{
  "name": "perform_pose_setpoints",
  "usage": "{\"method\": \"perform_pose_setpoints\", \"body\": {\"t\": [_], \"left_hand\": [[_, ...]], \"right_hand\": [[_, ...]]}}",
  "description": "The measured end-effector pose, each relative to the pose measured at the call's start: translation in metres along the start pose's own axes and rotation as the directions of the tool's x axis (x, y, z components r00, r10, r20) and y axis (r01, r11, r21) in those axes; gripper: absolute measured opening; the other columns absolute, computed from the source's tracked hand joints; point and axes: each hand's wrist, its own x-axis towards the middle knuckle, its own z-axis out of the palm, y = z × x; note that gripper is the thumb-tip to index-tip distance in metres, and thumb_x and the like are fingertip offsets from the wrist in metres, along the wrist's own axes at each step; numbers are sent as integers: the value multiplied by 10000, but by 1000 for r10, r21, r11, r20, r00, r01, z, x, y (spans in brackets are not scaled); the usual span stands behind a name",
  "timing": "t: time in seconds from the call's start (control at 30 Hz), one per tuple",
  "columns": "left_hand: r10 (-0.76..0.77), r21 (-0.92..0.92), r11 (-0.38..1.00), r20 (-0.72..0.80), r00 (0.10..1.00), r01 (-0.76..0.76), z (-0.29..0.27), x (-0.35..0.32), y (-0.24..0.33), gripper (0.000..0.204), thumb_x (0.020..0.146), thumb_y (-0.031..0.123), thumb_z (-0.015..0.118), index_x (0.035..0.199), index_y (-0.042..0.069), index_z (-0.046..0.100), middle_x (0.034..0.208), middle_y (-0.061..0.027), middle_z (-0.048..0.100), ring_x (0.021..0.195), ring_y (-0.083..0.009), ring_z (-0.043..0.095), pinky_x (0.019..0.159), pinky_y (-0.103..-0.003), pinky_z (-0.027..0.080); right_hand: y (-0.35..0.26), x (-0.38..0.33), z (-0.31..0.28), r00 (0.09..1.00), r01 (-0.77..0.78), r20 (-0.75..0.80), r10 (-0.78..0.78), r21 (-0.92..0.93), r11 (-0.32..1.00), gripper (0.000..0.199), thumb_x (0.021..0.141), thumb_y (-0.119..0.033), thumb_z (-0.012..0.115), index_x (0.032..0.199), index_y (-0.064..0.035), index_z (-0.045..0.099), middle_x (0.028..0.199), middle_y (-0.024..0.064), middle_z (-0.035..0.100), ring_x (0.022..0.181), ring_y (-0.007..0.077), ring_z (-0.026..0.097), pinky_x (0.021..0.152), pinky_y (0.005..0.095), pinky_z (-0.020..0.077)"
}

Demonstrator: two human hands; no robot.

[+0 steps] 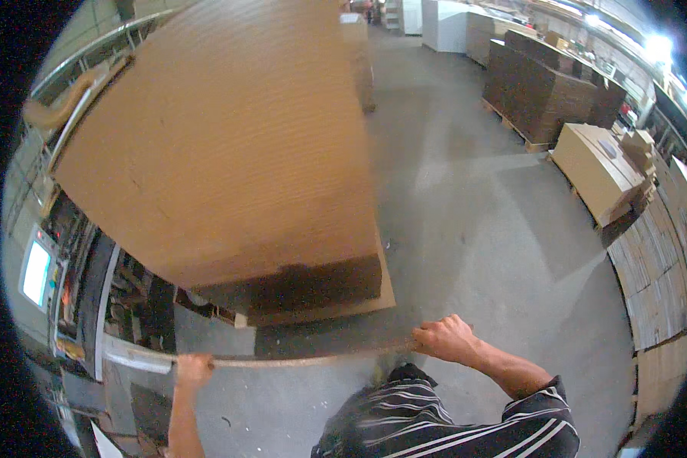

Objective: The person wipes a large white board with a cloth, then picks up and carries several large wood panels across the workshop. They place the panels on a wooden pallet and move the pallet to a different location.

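Your left hand (pixel 194 369) and right hand (pixel 444 337), each closed on the sheet (pixel 229 145) edge at 6 o'clock, share its weight.

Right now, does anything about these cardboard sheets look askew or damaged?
Mostly no. The left hand and right hand grip the near edge of a cardboard sheet that is tilted up over the stack. The stack's base board juts out at its right corner. No tears show.
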Motion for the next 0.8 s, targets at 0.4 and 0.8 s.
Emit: {"method": "perform_pose_setpoints", "body": {"t": [0.4, 0.8], "left_hand": [[-42, 46, 998, 202, 979, 34, -14, -89, 187, 98, 720, 230, 620, 695, 137, 636, 623, -96, 642, 581, -287, 639, 568, -453, 479], [35, -24, 999, 132, 991, -32, -44, -190, 401, 59, 635, 162, 593, 658, 122, 558, 594, -32, 577, 526, -235, 597, 466, -414, 446]], "right_hand": [[111, -114, 18, 989, 140, -38, -142, -35, 989, 246, 825, -370, 610, 909, -139, 601, 880, 21, 657, 748, 224, 662, 550, 391, 532], [202, -255, 53, 945, 276, -140, -294, -135, 952, 177, 724, -281, 665, 841, -162, 604, 833, -8, 632, 679, 224, 643, 529, 402, 529]]}}
